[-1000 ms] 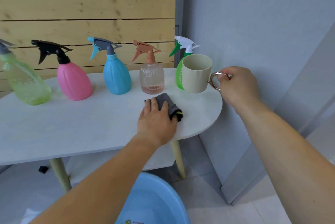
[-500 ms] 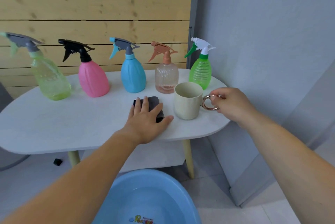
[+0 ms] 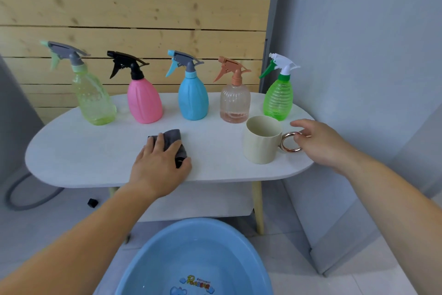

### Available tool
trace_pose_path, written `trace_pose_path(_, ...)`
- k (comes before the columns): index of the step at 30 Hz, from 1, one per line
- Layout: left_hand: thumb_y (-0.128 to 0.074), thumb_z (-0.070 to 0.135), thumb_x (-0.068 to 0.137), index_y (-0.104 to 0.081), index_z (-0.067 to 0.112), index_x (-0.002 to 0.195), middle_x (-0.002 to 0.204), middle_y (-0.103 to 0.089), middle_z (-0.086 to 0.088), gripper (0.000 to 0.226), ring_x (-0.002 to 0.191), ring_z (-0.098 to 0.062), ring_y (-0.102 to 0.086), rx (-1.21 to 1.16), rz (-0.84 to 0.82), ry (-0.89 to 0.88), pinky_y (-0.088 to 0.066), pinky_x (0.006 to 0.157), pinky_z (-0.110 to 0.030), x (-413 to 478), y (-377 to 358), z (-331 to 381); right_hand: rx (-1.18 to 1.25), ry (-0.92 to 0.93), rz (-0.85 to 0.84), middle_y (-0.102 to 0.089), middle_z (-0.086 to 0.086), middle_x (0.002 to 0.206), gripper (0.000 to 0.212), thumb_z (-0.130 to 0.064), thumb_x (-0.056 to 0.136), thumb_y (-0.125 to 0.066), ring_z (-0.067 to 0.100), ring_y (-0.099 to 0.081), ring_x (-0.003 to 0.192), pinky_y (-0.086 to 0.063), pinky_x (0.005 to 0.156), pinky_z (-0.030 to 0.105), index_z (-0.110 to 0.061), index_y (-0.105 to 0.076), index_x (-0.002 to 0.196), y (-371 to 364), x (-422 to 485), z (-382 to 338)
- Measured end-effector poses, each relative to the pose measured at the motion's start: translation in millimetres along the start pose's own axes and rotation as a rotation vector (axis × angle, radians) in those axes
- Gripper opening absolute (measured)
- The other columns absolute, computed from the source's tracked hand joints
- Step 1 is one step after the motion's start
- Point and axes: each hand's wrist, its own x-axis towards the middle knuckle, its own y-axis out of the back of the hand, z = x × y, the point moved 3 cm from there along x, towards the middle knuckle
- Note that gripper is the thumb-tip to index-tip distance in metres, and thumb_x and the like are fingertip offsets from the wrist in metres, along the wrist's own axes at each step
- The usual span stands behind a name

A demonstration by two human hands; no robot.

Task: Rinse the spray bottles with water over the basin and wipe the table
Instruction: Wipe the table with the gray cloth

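Bottles stood in a row along the back of the white table [image 3: 79, 151], all five upright with their spray heads on: a yellow-green bottle [image 3: 94, 101], a pink bottle [image 3: 143, 101], a blue bottle [image 3: 193, 98], a clear peach-topped bottle [image 3: 235, 103] and a green bottle [image 3: 278, 101]. A little liquid showed in the bottom of the clear one and of the yellow-green one. None was over the blue basin [image 3: 198, 254], which sat on the floor below the table's near edge and seemed to hold some water.

The person's left hand [image 3: 157, 170] lay flat on a folded grey cloth [image 3: 173, 138] near the front middle of the tabletop, fingers straight and slightly apart, pressing down on it, not gripping. The right hand [image 3: 320, 144] was at the ring handle of a cream mug [image 3: 262, 139], which stood on the table just in front of the clear and green bottles. Its fingers were loose and apart, fingertips touching the ring, thumb raised clear.

From where I stood, the rinsing looked finished, though I could not tell whether every bottle had had its turn. Wiping seemed only just started. Most of the tabletop, to both sides of the cloth and around the bottle bases, looked left to do.
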Motion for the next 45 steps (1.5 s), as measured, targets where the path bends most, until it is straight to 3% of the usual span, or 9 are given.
trace_pose_path(6,-0.034,0.061,0.097,-0.033,0.032,0.151,0.162,-0.026,-0.013,0.062,0.151,-0.033,-0.016,-0.018,-0.034,0.069,-0.023,0.124,-0.045,-6,7,-20,-0.177,0.313,0.386,-0.059,0.01,0.122,0.03,-0.015,0.094,-0.052,0.031,-0.05,0.117,-0.041,0.096,0.038,-0.017,-0.062,0.122,4,-21,-68)
trace_pose_path(10,-0.035,0.062,0.097,-0.032,0.031,0.153,0.164,-0.023,-0.014,0.064,0.152,-0.034,-0.015,-0.014,-0.043,0.104,-0.023,0.124,-0.046,-9,14,-35,-0.166,0.486,0.309,-0.059,0.0,0.1,0.015,-0.018,0.09,-0.056,0.025,-0.054,0.098,-0.044,0.079,0.033,-0.019,-0.067,0.1,-30,-36,-121)
trace_pose_path(12,-0.034,0.063,0.098,-0.029,0.031,0.155,0.167,-0.018,-0.014,0.066,0.154,-0.034,-0.01,-0.014,-0.054,0.1,-0.02,0.126,-0.045,-11,14,-40,-0.231,0.459,0.282,-0.057,-0.001,0.1,0.015,-0.028,0.091,-0.057,0.025,-0.052,0.101,-0.044,0.079,0.035,-0.02,-0.066,0.101,-43,-40,-133)
trace_pose_path(17,-0.034,0.063,0.099,-0.023,0.029,0.159,0.17,-0.009,-0.016,0.07,0.156,-0.036,-0.003,-0.031,-0.067,0.102,-0.014,0.127,-0.046,-13,15,-40,-0.593,0.13,0.257,-0.057,0.01,0.126,0.065,-0.07,0.082,-0.052,0.036,-0.047,0.119,-0.039,0.093,0.044,-0.022,-0.051,0.127,-41,-22,-112)
trace_pose_path(29,-0.037,0.061,0.097,-0.032,0.027,0.153,0.161,-0.025,-0.018,0.066,0.149,-0.041,-0.017,-0.014,-0.022,0.102,-0.021,0.125,-0.049,-10,8,-40,-0.258,0.113,0.108,-0.048,-0.001,0.14,0.085,-0.057,0.068,-0.078,0.028,-0.046,0.128,-0.037,0.103,0.047,-0.03,-0.04,0.139,-36,-4,-75)
trace_pose_path(36,-0.038,0.062,0.097,-0.033,0.028,0.152,0.16,-0.026,-0.016,0.065,0.148,-0.037,-0.018,-0.02,0.001,0.089,-0.023,0.124,-0.048,-12,10,-39,-0.387,0.173,0.134,-0.044,0.0,0.144,0.092,-0.067,0.066,-0.074,0.028,-0.036,0.134,-0.032,0.105,0.046,-0.03,-0.038,0.142,-34,-3,-76)
trace_pose_path(40,-0.029,0.073,0.094,-0.037,0.03,0.15,0.161,-0.026,-0.015,0.072,0.155,-0.034,-0.008,0.004,0.023,0.098,-0.014,0.127,-0.046,-13,14,-45,-0.363,0.505,0.391,-0.058,0.0,0.125,0.051,-0.055,0.084,-0.064,0.028,-0.046,0.118,-0.04,0.096,0.041,-0.022,-0.06,0.122,-44,-19,-125)
trace_pose_path(42,-0.014,0.078,0.089,-0.039,0.029,0.15,0.163,-0.02,-0.018,0.082,0.156,-0.036,-0.001,0.026,0.018,0.146,-0.011,0.126,-0.048,-11,19,-61,-0.138,0.604,0.241,-0.063,-0.004,0.108,0.025,-0.037,0.093,-0.058,0.021,-0.054,0.105,-0.046,0.091,0.039,-0.02,-0.065,0.11,-71,-29,-158)
trace_pose_path(45,-0.009,0.058,0.09,-0.039,0.032,0.146,0.162,-0.017,-0.022,0.069,0.148,-0.04,-0.013,0.031,-0.025,0.214,-0.026,0.12,-0.053,-11,31,-101,0.016,0.571,-0.217,-0.062,-0.009,0.118,0.026,-0.03,0.099,-0.048,0.012,-0.056,0.109,-0.044,0.096,0.029,-0.023,-0.063,0.12,-145,-44,-197)
